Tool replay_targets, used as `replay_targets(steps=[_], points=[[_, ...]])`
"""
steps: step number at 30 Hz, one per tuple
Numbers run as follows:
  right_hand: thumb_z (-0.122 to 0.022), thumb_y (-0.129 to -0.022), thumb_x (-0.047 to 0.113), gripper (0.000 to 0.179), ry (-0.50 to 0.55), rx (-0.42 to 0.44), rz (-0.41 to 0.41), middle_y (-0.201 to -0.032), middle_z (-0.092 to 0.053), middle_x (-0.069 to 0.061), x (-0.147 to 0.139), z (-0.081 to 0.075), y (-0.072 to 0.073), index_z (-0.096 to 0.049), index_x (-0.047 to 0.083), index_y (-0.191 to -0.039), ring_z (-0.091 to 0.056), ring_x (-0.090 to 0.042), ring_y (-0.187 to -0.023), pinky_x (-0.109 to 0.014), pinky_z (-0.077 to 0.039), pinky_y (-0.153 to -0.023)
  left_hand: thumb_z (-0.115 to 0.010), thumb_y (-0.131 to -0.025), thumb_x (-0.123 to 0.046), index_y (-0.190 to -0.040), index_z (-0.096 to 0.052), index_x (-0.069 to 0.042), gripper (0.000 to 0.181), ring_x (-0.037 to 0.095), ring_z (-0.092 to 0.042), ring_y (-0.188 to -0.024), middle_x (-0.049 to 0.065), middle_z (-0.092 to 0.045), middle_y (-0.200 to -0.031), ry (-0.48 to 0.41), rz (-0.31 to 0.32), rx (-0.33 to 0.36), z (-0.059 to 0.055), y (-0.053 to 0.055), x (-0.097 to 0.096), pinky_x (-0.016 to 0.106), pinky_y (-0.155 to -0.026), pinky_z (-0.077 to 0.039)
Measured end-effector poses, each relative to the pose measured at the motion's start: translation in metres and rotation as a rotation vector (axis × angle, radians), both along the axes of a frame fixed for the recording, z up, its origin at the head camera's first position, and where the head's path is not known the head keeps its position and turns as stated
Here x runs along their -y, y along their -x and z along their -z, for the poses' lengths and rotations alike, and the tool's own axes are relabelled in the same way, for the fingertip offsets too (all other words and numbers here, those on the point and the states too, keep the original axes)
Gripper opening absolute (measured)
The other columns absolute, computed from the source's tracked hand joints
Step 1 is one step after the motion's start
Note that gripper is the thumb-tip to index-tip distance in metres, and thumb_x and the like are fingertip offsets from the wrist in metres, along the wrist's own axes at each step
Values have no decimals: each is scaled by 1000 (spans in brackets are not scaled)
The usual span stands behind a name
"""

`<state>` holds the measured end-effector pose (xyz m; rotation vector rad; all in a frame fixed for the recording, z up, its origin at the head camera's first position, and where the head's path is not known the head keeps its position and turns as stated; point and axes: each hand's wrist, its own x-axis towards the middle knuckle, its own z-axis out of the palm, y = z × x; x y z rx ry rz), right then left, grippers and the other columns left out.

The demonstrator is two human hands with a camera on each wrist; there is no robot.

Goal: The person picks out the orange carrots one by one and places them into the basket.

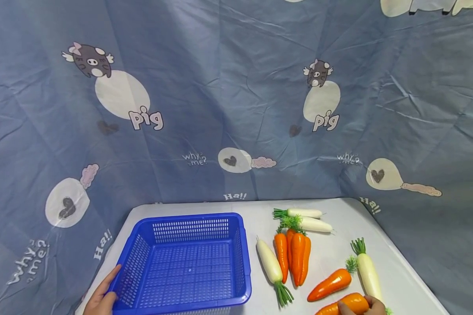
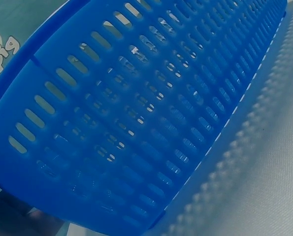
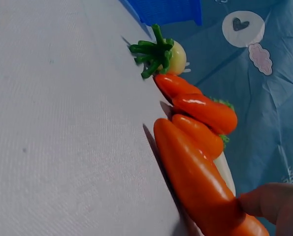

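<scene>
A blue plastic basket (image 1: 189, 270) with slotted walls stands on the left of the white table. My left hand (image 1: 101, 295) holds its left rim near the front corner; some of its fingers are hidden. The slotted basket wall (image 2: 136, 108) fills most of the left wrist view. At the bottom right my right hand (image 1: 363, 306) pinches an orange carrot (image 1: 354, 301) between thumb and fingers. In the right wrist view the thumb (image 3: 269, 201) presses on the carrot (image 3: 195, 177). Another carrot (image 1: 331, 284) lies just behind it, and a white radish (image 1: 368, 275) beside it.
Several carrots (image 1: 297, 258) lie bunched right of the basket, a white radish (image 1: 270, 262) between them and it. Two more white radishes (image 1: 313, 224) lie behind the bunch. A blue-grey printed cloth (image 1: 228, 109) hangs around the white table (image 1: 256, 302).
</scene>
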<state>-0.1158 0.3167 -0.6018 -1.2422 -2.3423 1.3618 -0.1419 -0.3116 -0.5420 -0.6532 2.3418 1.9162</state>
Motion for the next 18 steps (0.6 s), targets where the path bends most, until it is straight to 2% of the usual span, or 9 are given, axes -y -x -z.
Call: replay_targets(steps=[5,7,9,10,12,13,14,15,18], points=[[-88,-74,22,97,-15,38,12,-119,-46,-36,-1,-1,5,-32,-14,-144,-57,-51,-101,-47,-54,-66,-35,-87,3,-168,-21,-16,84,-27,-38,-86,20,-12,-172,17,6,-6,0,0,0,11,-74,-44],[-86,-75,22,96,-20,57,8,-121,-44,-36,-1,-2,7,-31,-13,-146,-56,-52,-103,-53,-53,-72,-34,-87,2,-168,-22,-16,84,-26,-40,-94,17,-12,-173,23,5,-11,1,-1,-1,7,-75,-41],[-85,-77,21,95,-2,56,5,-123,-42,-36,0,-3,9,-30,-12,-147,-54,-53,-105,-56,-52,-75,-33,-88,2,-168,-22,-15,82,-11,-50,-120,16,-12,-173,28,-4,-18,0,-1,-2,5,-75,-38],[-84,-78,21,94,2,50,2,-123,-42,-36,1,-3,9,-30,-13,-147,-54,-53,-105,-56,-53,-74,-33,-88,2,-168,-22,-14,82,1,-49,-135,16,-11,-173,27,-6,-19,0,-1,-3,4,-74,-37],[-82,-78,18,93,19,28,-2,-123,-42,-37,3,-4,10,-29,-12,-148,-54,-53,-104,-53,-54,-70,-32,-88,3,-168,-22,-13,82,27,-36,-150,17,-11,-173,21,-9,-16,-1,-1,-4,4,-73,-37],[-82,-78,16,93,35,15,-5,-123,-42,-37,3,-4,10,-29,-12,-148,-54,-54,-104,-51,-54,-67,-32,-88,3,-167,-21,-12,82,38,-28,-153,18,-11,-173,16,-9,-17,-2,-1,-5,5,-73,-38],[-82,-78,15,94,48,5,-11,-123,-42,-37,4,-4,10,-28,-12,-149,-54,-54,-104,-48,-55,-65,-32,-87,4,-167,-21,-11,82,43,-27,-152,19,-10,-173,10,-7,-19,-3,-1,-5,6,-72,-38],[-83,-77,14,94,62,-5,-17,-123,-42,-37,5,-5,10,-28,-11,-150,-55,-54,-104,-46,-55,-63,-32,-87,4,-167,-21,-10,82,44,-28,-151,21,-11,-172,7,-5,-19,-3,-1,-5,8,-72,-40],[-83,-77,11,97,103,-34,-41,-124,-42,-38,7,-8,9,-25,-11,-151,-55,-54,-105,-44,-56,-61,-33,-87,4,-168,-21,-13,83,11,-54,-128,21,-13,-172,-1,0,-10,-4,-1,-4,12,-74,-43]])
